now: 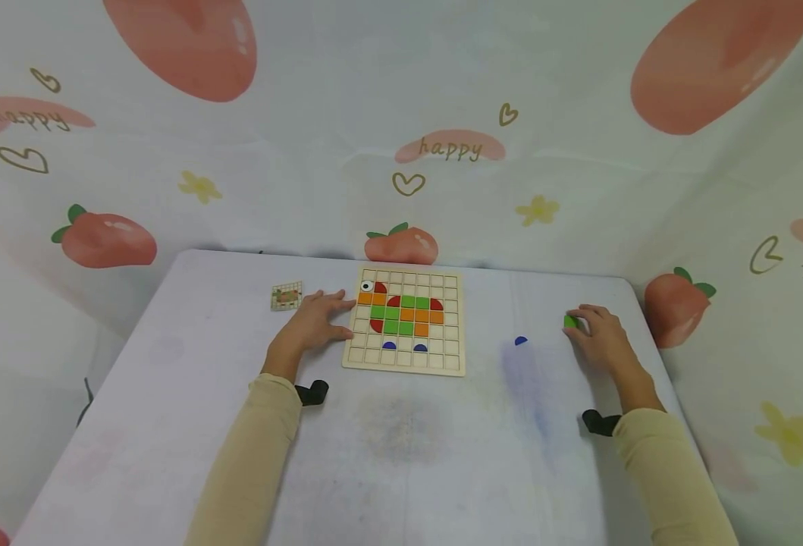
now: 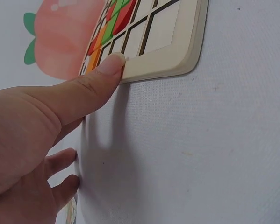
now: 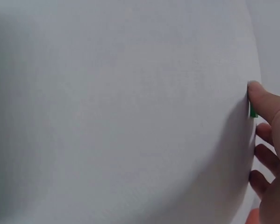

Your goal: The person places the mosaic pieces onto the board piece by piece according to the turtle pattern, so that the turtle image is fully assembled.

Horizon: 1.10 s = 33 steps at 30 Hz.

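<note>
A square wooden grid board [image 1: 453, 356] lies on the table, with red, green, orange and blue pieces and a round eye piece in its cells. My left hand [image 1: 314, 322] is at the board's left side with its fingers spread. In the left wrist view the thumb [image 2: 112, 65] touches the board's rim [image 2: 158, 63]. Near the table's right side, my right hand [image 1: 600, 337] pinches a small green piece [image 1: 570, 322] between thumb and fingers. The right wrist view shows only a sliver of the green piece [image 3: 253, 112] below the thumb.
A blue half-round piece [image 1: 521, 340] lies between the board and my right hand. Left of the board is a small picture card [image 1: 287, 296] showing a gridded pattern. A fruit-print cloth [image 1: 333, 189] hangs behind the white table [image 1: 401, 485].
</note>
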### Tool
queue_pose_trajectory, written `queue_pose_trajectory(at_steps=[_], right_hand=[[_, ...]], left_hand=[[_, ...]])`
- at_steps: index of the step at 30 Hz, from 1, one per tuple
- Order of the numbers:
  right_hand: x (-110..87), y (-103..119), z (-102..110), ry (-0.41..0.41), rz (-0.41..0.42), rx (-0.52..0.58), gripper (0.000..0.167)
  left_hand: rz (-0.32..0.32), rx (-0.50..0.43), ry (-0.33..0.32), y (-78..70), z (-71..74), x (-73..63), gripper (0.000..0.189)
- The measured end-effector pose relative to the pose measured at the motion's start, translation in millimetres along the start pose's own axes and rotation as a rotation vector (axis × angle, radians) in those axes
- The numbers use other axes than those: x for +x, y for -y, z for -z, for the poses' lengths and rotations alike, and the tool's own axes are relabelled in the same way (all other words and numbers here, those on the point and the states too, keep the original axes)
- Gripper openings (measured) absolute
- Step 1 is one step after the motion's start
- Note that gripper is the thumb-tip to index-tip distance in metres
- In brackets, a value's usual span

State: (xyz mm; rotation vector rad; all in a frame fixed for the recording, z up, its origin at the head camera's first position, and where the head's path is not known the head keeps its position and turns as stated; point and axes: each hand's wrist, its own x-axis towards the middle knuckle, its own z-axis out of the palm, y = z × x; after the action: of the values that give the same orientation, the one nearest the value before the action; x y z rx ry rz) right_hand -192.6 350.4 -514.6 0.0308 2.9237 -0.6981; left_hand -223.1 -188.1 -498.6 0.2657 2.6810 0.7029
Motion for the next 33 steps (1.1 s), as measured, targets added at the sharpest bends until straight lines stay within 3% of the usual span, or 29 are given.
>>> queue_pose_trajectory(at_steps=[7,11,19,33], right_hand=[[-0.7,0,-9,-0.122,0.025,0.031,0.036],[-1.5,4,-13,-0.152,0.023,0.058,0.036],[-4.6,32,-16,-0.157,0.006,0.094,0.04],[-0.2,83,-26,-0.127,0.135,0.187,0.034]], left_hand=[[0.027,0.007,-0.003,-0.9,0.7,-0.2,0.072],[0.03,0.019,-0.006,0.3,1.4,-0.3,0.072],[0.031,0.01,-0.02,-0.2,1.5,-0.1,0.071],[0.068,0.014,-0.015,-7.7,-2.5,0.6,0.071]])
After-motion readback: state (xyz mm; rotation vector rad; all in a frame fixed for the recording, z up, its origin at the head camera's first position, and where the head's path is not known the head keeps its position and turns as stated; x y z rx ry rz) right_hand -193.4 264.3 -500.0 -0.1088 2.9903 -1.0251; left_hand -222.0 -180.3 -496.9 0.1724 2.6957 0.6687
